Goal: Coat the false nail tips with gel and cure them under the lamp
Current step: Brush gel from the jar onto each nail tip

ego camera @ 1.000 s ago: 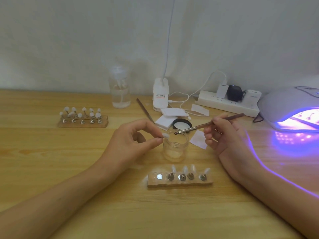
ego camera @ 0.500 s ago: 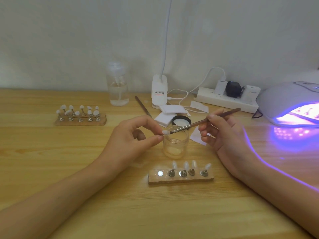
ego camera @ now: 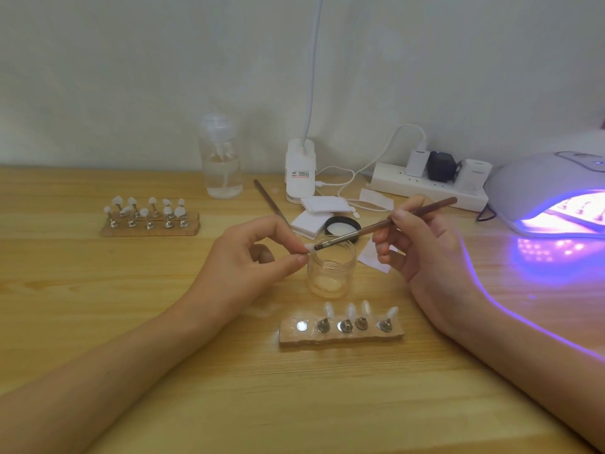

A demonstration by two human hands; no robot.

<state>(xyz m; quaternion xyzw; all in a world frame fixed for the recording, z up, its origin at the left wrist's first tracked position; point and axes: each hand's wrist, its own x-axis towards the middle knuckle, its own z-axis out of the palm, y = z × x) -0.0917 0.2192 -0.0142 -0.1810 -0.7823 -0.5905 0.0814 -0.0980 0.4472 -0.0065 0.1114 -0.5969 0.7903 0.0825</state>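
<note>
My left hand point(ego camera: 252, 257) pinches a white false nail tip point(ego camera: 307, 248) between thumb and forefinger, just above the rim of an open clear gel jar point(ego camera: 330, 270). My right hand point(ego camera: 422, 244) grips a brown brush point(ego camera: 386, 222) whose bristle end touches that tip. In front of the jar lies a wooden holder point(ego camera: 340, 334) with several white tips on metal stands and one bare magnet at its left end. The nail lamp point(ego camera: 553, 194) glows purple at the far right.
A second wooden holder point(ego camera: 150, 224) with several tips sits at the left. A clear pump bottle point(ego camera: 222, 162), a white desk-lamp base point(ego camera: 299, 172), a power strip point(ego camera: 429, 188), white pads point(ego camera: 319, 204), the black jar lid point(ego camera: 342, 228) and a spare tool point(ego camera: 271, 203) crowd the back.
The brush tip has come down from above the jar onto the nail tip in my left hand. Both hands stay over the jar; the view has shifted slightly.
</note>
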